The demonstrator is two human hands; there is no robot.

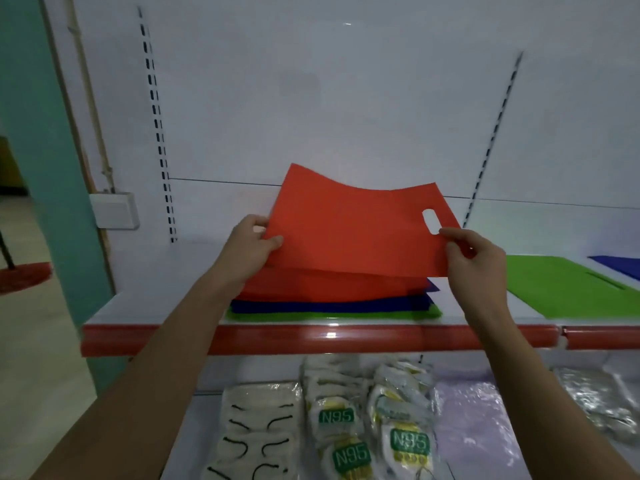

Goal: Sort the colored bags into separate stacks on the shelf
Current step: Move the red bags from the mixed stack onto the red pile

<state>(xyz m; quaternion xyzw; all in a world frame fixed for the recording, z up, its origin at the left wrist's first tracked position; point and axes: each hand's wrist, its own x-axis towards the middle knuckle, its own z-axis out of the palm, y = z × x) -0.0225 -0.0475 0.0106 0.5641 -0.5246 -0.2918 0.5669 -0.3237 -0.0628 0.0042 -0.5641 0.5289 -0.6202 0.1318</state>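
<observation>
While both hands, left hand (250, 239) and right hand (465, 252), pinch its side edges, red bag (353, 230) hangs above mixed pile (332, 304)

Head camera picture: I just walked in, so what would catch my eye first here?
Most likely the bright red bag, held up at mid-frame above the shelf by both hands, the left hand pinching its left edge and the right hand its right edge near the handle cut-out. Right under it lies a mixed pile of red, blue and green bags. A green bag lies flat further right on the same shelf.
</observation>
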